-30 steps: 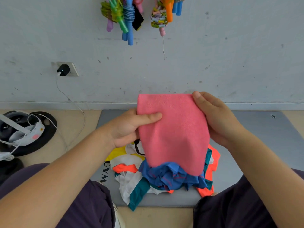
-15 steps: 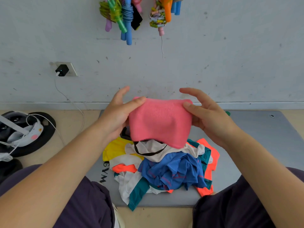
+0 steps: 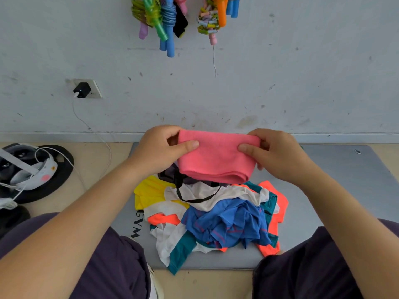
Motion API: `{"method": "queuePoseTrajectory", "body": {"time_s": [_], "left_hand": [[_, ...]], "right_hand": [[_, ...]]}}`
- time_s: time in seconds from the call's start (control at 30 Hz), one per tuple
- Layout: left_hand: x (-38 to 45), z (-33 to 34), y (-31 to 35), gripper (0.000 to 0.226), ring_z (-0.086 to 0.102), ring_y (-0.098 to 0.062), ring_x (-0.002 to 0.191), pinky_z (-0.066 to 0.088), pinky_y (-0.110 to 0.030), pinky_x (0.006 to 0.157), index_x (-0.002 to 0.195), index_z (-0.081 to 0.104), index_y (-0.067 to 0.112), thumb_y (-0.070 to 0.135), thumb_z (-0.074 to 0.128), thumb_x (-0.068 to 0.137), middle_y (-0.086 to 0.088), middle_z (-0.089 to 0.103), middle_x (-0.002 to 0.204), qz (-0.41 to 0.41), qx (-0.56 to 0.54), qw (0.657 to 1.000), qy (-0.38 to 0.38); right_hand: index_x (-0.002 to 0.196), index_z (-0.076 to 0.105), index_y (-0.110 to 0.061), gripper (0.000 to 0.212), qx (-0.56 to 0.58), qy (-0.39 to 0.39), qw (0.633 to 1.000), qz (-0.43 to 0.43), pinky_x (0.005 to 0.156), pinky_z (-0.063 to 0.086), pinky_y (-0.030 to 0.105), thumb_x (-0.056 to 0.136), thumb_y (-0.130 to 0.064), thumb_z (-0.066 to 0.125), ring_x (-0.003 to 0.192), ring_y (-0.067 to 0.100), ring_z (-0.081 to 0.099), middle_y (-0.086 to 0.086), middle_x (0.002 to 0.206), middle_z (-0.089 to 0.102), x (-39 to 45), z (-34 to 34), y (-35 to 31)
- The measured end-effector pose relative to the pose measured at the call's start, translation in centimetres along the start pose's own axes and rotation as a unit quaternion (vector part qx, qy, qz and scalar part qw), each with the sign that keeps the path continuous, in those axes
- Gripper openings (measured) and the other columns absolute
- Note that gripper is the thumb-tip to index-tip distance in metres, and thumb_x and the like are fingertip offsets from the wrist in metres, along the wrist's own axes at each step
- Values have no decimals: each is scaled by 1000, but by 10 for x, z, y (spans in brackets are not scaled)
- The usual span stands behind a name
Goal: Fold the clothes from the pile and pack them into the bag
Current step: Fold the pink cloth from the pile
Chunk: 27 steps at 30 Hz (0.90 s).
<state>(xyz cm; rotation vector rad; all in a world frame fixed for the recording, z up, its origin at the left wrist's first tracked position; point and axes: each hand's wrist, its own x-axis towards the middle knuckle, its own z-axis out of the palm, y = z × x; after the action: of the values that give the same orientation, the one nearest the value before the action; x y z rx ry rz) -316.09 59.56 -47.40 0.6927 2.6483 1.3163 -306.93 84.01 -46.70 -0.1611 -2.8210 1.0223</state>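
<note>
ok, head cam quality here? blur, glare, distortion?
Head view: soft even light, no glare; pink cloth, left hand and right hand sharp, no motion blur; wide-angle bends the skirting line and stretches the forearms at the lower corners.

Coloured jump ropes [image 3: 164, 20] hang high on the scuffed grey wall [image 3: 302, 83], a black charger [image 3: 81, 90] sits in a wall socket [image 3: 95, 88] with its white cable [image 3: 95, 134] trailing toward a white headset [image 3: 32, 171] on the tan floor [image 3: 97, 160].
</note>
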Motion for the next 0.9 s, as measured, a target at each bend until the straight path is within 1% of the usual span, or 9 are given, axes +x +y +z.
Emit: {"method": "queuePoseTrajectory", "body": {"time_s": [0.13,0.27,0.37,0.43,0.57,0.67,0.73,0.83,0.9], "left_hand": [[0,3,-4,15,68,-6,98,52,-29,86,101,67,35,44,64,91,12,73,104,-78,-198,975,-63],[-6,10,-5,37,68,-10,98,52,-33,87,104,65,34,61,63,79,9,72,104,-69,-180,981,-12],[-8,11,5,32,63,-10,79,50,-31,74,106,58,22,37,75,83,5,65,93,-65,-114,990,56],[-12,9,21,34,63,-11,73,52,-29,68,109,60,21,38,74,83,0,64,91,-81,-137,986,49],[-24,6,60,45,73,-24,87,60,-37,74,101,73,17,57,63,85,-13,74,102,-131,-398,904,-83],[-27,5,60,37,73,-28,91,60,-39,79,106,73,10,42,69,86,-15,75,103,-170,-490,855,-23],[-29,9,49,41,69,-33,100,57,-45,87,123,62,5,21,71,87,-19,71,112,-170,-494,852,22],[-27,16,35,47,69,-29,100,59,-42,80,127,56,8,16,71,83,-19,69,118,-147,-519,842,18],[-20,23,29,50,70,-27,100,59,-38,75,126,57,11,21,72,80,-16,70,117,-142,-542,828,-2]], "right_hand": [[88,64,-12,33,222,-76,971,45,67,50,18,91,-43,55,66,4,58,-4,74,59,-2,-4,-1],[103,69,-14,33,354,-88,927,92,72,58,35,95,-42,54,77,17,63,7,87,65,-11,0,-7],[92,65,-10,29,287,-8,956,61,68,50,38,95,-37,57,71,16,53,4,77,58,-10,-7,-28],[79,55,-13,27,172,67,983,-1,60,43,34,93,-36,61,61,15,47,1,67,51,-11,-15,-46],[90,58,-14,29,56,69,984,-152,66,48,38,83,-38,74,74,24,57,2,83,62,-29,-7,-87],[81,63,-10,33,2,11,967,-254,74,45,32,75,-37,81,78,22,56,2,85,65,-38,8,-95],[74,64,-16,24,71,29,973,-219,68,45,23,79,-35,78,72,13,58,-4,75,66,-37,9,-90],[92,60,-21,23,156,141,976,-59,64,46,12,82,-35,75,73,8,59,-8,84,63,-19,7,-71],[113,56,-14,54,257,40,963,75,77,56,22,78,-51,74,86,13,66,3,103,66,-1,8,-56]]}}
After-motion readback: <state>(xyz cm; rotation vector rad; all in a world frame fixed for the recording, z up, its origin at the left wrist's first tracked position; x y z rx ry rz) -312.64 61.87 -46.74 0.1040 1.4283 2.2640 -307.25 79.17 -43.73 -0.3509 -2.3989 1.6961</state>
